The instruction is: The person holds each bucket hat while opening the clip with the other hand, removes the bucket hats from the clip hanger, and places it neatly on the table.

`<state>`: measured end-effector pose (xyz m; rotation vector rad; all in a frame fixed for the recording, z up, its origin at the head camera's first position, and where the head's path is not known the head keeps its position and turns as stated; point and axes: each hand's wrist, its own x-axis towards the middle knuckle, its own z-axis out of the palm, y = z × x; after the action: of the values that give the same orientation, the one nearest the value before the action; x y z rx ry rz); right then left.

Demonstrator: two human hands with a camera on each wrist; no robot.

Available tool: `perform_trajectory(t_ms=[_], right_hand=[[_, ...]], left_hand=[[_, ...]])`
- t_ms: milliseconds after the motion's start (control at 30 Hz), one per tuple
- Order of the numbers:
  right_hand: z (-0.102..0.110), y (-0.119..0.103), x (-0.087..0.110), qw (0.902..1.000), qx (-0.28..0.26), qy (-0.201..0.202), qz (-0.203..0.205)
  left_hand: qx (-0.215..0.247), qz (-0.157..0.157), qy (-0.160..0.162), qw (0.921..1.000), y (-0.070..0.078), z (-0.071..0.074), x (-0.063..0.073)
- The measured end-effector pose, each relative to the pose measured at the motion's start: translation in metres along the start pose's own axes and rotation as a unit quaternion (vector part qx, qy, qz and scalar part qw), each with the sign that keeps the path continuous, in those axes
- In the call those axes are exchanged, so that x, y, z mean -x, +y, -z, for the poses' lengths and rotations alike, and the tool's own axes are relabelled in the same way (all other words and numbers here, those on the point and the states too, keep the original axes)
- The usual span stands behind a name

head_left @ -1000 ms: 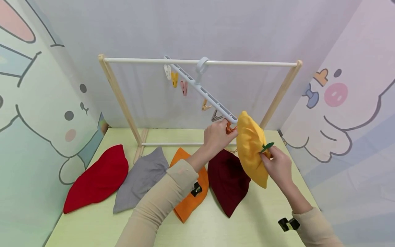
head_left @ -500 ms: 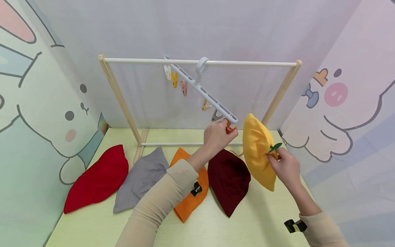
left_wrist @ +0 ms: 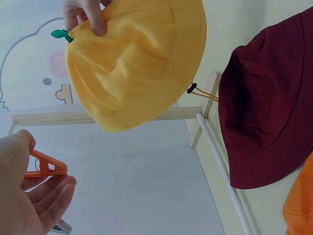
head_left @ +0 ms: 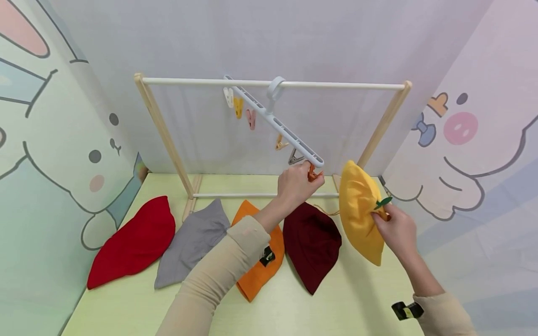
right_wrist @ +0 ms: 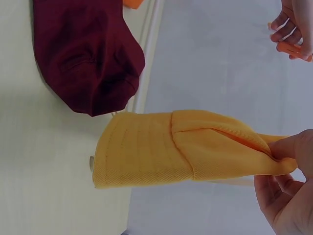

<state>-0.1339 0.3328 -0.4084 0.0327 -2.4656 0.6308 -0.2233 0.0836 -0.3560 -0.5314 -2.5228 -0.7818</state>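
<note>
My right hand pinches the crown of a yellow bucket hat, close to its green leaf tab, and holds it above the table. A cord with a black toggle hangs from the brim. With thumb and fingers, my left hand grips an orange clothespin at the near end of the pale blue hanger. The hat and the clothespin are apart. Beneath them lies a dark red hat on the table.
A wooden rack with a white rail carries the hanger. White, yellow, pink, tan and grey clothespins hang along it. A red hat, a grey hat and an orange hat lie on the table, the orange one partly behind my left forearm.
My right hand has carried the yellow hat to the right and slightly down, away from the orange clothespin. The left hand keeps its place on the clothespin.
</note>
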Motion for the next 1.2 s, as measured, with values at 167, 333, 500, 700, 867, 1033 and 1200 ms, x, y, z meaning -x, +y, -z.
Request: perform_trajectory(t_ms=[167,333,500,700,867,1033,1200], right_hand=[[-0.001,0.006,0.006,0.9996,0.004,-0.022,-0.020],[-0.004,0.010,0.010,0.9992,0.015,-0.027,-0.025],[-0.007,0.014,0.015,0.9986,0.019,-0.037,-0.032],[-0.012,0.019,0.021,0.9979,0.015,-0.048,-0.040],[-0.017,0.022,0.025,0.9972,0.012,-0.054,-0.051],[-0.021,0.026,0.028,0.9968,0.009,-0.054,-0.059],[-0.022,0.030,0.031,0.9962,0.001,-0.052,-0.070]], left_hand=[[0.001,-0.001,0.000,1.0000,0.000,0.000,0.000],[0.006,0.001,-0.003,1.0000,0.000,0.000,0.000],[0.007,-0.002,0.002,1.0000,0.000,-0.001,0.000],[0.006,0.001,-0.001,1.0000,-0.001,0.000,0.001],[0.003,0.005,-0.003,1.0000,-0.001,0.000,0.001],[0.007,0.005,-0.003,1.0000,0.000,0.001,0.001],[0.014,0.007,-0.005,0.9999,0.000,0.000,0.001]])
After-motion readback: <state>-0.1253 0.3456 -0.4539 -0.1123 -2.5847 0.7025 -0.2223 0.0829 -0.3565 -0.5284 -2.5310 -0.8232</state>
